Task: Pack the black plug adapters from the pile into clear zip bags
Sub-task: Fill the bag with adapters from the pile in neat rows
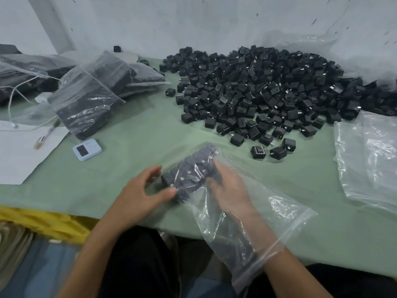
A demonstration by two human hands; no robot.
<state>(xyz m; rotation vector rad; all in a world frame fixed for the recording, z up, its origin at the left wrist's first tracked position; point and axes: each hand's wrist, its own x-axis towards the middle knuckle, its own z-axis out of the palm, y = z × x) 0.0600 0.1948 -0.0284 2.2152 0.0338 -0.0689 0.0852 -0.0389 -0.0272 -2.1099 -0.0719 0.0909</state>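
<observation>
A big pile of black plug adapters covers the far right of the green table. Near the front edge lies a clear zip bag with a tight block of adapters at its closed far end. My right hand is inside the bag up to the wrist, fingers curled against the block. Outside the bag, my left hand grips the block's near left corner through the plastic with thumb and fingers.
Several filled bags lie at the left, with a white sheet of paper, a pen, a cable and a small blue-white timer. Empty clear bags lie at the right. A wall closes the table's far side.
</observation>
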